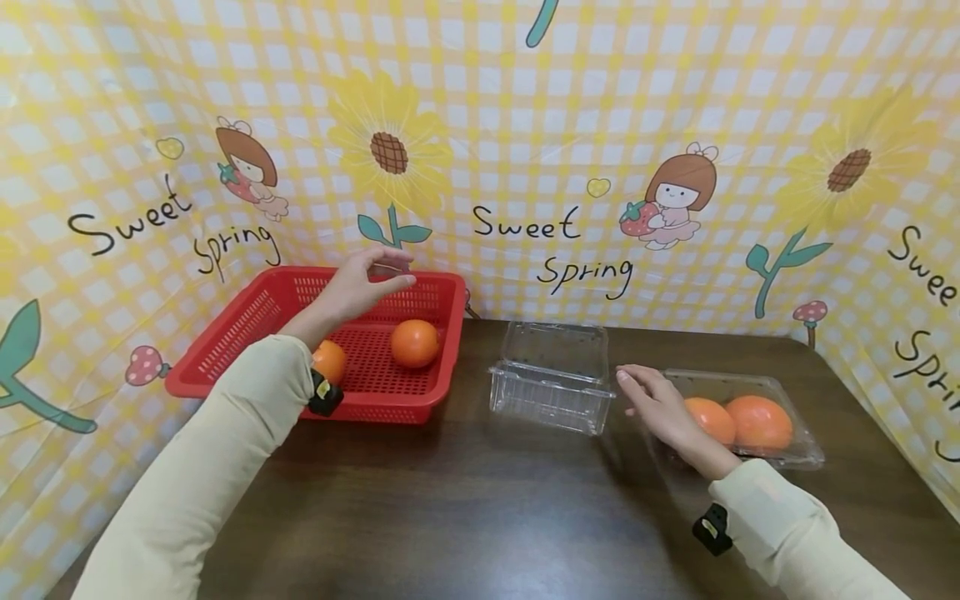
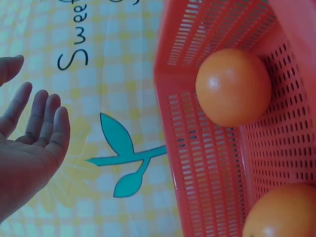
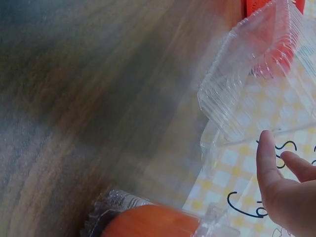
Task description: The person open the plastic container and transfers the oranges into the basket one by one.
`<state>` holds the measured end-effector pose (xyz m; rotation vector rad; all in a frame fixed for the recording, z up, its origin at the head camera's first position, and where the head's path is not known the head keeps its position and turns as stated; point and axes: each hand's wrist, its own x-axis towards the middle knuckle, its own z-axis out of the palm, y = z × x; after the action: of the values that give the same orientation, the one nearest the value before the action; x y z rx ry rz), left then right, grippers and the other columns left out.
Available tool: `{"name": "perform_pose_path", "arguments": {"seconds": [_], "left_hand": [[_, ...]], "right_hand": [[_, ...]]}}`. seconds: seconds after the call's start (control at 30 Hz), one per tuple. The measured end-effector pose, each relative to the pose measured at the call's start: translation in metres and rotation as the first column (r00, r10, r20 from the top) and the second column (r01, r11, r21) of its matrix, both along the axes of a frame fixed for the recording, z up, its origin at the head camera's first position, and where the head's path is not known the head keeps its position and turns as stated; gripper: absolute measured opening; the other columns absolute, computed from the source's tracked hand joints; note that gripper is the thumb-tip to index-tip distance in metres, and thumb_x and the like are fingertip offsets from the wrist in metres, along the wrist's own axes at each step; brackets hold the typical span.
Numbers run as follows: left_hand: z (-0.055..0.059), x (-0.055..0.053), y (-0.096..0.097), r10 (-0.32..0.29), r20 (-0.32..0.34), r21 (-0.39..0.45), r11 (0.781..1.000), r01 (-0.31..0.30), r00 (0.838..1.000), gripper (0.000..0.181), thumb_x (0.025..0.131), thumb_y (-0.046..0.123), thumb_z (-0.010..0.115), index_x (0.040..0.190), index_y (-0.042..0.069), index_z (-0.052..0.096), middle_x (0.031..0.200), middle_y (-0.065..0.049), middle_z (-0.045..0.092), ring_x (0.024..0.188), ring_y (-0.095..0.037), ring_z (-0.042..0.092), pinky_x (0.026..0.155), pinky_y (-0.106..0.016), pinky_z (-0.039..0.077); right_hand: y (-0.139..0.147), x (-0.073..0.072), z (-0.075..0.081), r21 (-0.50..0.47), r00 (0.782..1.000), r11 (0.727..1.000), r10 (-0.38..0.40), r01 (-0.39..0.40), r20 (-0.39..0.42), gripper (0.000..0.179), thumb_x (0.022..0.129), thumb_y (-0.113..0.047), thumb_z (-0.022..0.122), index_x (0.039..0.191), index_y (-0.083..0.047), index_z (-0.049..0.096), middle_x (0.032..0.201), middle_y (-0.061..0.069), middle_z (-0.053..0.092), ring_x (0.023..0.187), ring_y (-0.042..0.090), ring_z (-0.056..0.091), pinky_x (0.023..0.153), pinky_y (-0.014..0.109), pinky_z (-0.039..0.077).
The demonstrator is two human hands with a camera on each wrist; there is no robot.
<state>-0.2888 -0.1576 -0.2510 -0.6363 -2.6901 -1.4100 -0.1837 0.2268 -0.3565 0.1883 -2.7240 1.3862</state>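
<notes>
My left hand (image 1: pixel 366 285) hovers over the red slotted basket (image 1: pixel 456 333), fingers loosely extended and holding nothing. Two oranges sit in that basket: one orange (image 1: pixel 415 343) toward its right side, the other orange (image 1: pixel 331 362) partly hidden behind my left wrist. In the left wrist view, the hand (image 2: pixel 37 136) is apart from both fruits. My right hand (image 1: pixel 663 408) is between two transparent plastic boxes, its fingers fairly straight and gripping nothing. Just left of its fingertips stands a box (image 1: pixel 551 400) with a raised lid. Beneath and right of that hand, another box (image 1: pixel 813 454) contains two oranges (image 1: pixel 761 423).
A dark wooden table (image 1: pixel 450 508) carries the basket and both boxes. Behind and at the sides hangs a yellow checked cloth (image 1: pixel 517 150) printed with sunflowers and lettering, close behind the basket's back rim. Each wrist wears a small black device (image 1: pixel 711 529).
</notes>
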Motion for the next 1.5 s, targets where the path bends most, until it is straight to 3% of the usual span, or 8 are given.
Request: {"name": "perform_pose_path", "arguments": {"seconds": [0.3, 0.57, 0.7, 0.93, 1.17, 1.33, 1.5], "left_hand": [[0.002, 0.013, 0.018, -0.056, -0.035, 0.017, 0.998, 0.057, 0.998, 0.041, 0.083, 0.019, 0.061, 0.119, 0.003, 0.050, 0.116, -0.013, 0.051, 0.107, -0.024, 0.048, 0.089, -0.040, 0.040], [0.003, 0.035, 0.043, -0.143, -0.056, 0.083, 0.986, 0.147, 0.988, 0.039, 0.084, 0.020, 0.060, 0.119, 0.005, 0.050, 0.115, -0.009, 0.054, 0.104, -0.021, 0.050, 0.086, -0.036, 0.042], [-0.001, 0.046, 0.058, -0.162, -0.080, 0.135, 0.976, 0.172, 0.984, 0.035, 0.083, 0.016, 0.061, 0.116, 0.005, 0.053, 0.113, -0.008, 0.055, 0.102, -0.020, 0.051, 0.083, -0.034, 0.044], [-0.010, 0.064, 0.091, -0.198, -0.120, 0.171, 0.961, 0.217, 0.973, 0.033, 0.082, 0.012, 0.063, 0.112, 0.003, 0.054, 0.108, -0.008, 0.056, 0.098, -0.022, 0.053, 0.084, -0.038, 0.043], [-0.023, 0.076, 0.125, -0.237, -0.149, 0.133, 0.957, 0.257, 0.960, 0.033, 0.079, 0.014, 0.065, 0.110, 0.007, 0.057, 0.107, -0.004, 0.056, 0.096, -0.017, 0.052, 0.077, -0.027, 0.047], [-0.031, 0.083, 0.143, -0.278, -0.155, 0.126, 0.946, 0.298, 0.948, 0.032, 0.080, 0.014, 0.065, 0.110, 0.008, 0.057, 0.107, -0.004, 0.055, 0.098, -0.018, 0.051, 0.077, -0.030, 0.048], [-0.040, 0.088, 0.160, -0.323, -0.110, 0.174, 0.925, 0.338, 0.940, 0.032, 0.080, 0.014, 0.065, 0.110, 0.007, 0.057, 0.107, -0.004, 0.056, 0.097, -0.013, 0.051, 0.079, -0.030, 0.047]], "right_hand": [[0.009, 0.005, 0.009, -0.094, 1.000, 0.996, 0.001, -0.002, -0.008, 0.049, 0.095, -0.031, 0.037, 0.127, 0.007, 0.039, 0.127, 0.025, 0.034, 0.101, 0.035, 0.045, 0.071, 0.033, 0.050], [0.025, 0.015, 0.025, -0.022, 0.999, 1.000, -0.005, 0.004, -0.040, 0.051, 0.095, -0.033, 0.035, 0.130, 0.004, 0.038, 0.122, 0.024, 0.038, 0.090, 0.032, 0.055, 0.071, 0.029, 0.050], [0.037, 0.019, 0.028, -0.022, 0.997, 1.000, -0.014, 0.013, -0.077, 0.052, 0.095, -0.035, 0.034, 0.130, 0.004, 0.038, 0.125, 0.024, 0.036, 0.094, 0.037, 0.052, 0.070, 0.028, 0.050], [0.058, 0.031, 0.034, -0.033, 0.991, 0.998, -0.050, 0.046, -0.125, 0.047, 0.096, -0.030, 0.035, 0.130, 0.003, 0.038, 0.123, 0.023, 0.038, 0.079, -0.005, 0.052, 0.066, 0.022, 0.050], [0.074, 0.045, 0.043, 0.028, 0.987, 0.996, -0.082, 0.087, -0.139, 0.049, 0.097, -0.029, 0.031, 0.132, 0.006, 0.034, 0.116, 0.026, 0.044, 0.073, -0.006, 0.055, 0.064, 0.015, 0.047], [0.086, 0.052, 0.042, 0.044, 0.982, 0.991, -0.118, 0.126, -0.146, 0.048, 0.097, -0.028, 0.032, 0.132, 0.005, 0.034, 0.108, 0.026, 0.049, 0.072, -0.004, 0.057, 0.064, 0.011, 0.045], [0.097, 0.058, 0.039, 0.055, 0.984, 0.989, -0.131, 0.138, -0.124, 0.048, 0.095, -0.028, 0.037, 0.133, 0.002, 0.034, 0.111, 0.019, 0.050, 0.074, -0.007, 0.055, 0.065, 0.010, 0.044]]}}
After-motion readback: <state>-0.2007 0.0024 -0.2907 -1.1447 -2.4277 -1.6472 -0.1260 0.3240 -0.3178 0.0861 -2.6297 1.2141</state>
